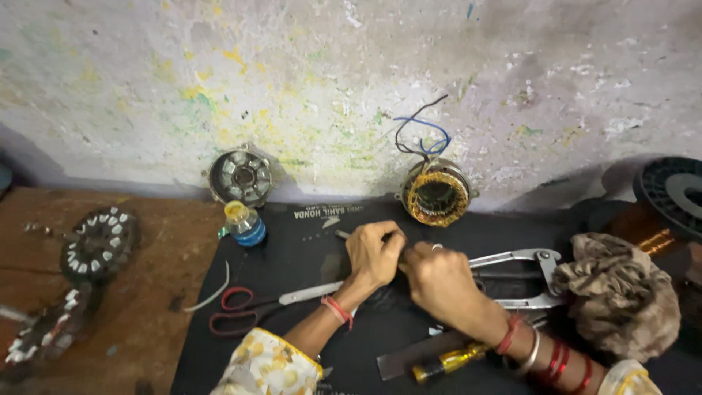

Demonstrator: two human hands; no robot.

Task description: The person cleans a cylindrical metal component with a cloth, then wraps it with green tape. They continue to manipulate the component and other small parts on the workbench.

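Left grip: I see my left hand (pixel 374 256) curled shut around a thin grey rod (pixel 342 234), whose tip pokes out to the upper left.
Right grip: my right hand (pixel 437 281) is bunched against the left; I cannot tell what it pinches.
Rod's place: over the black mat (pixel 307 256) on the tabletop.
Around the mat: scissors (pixel 256 307) on its left part, pliers (pixel 523 278) right, wound stator (pixel 437 194) behind, crumpled rag (pixel 621 292) far right.
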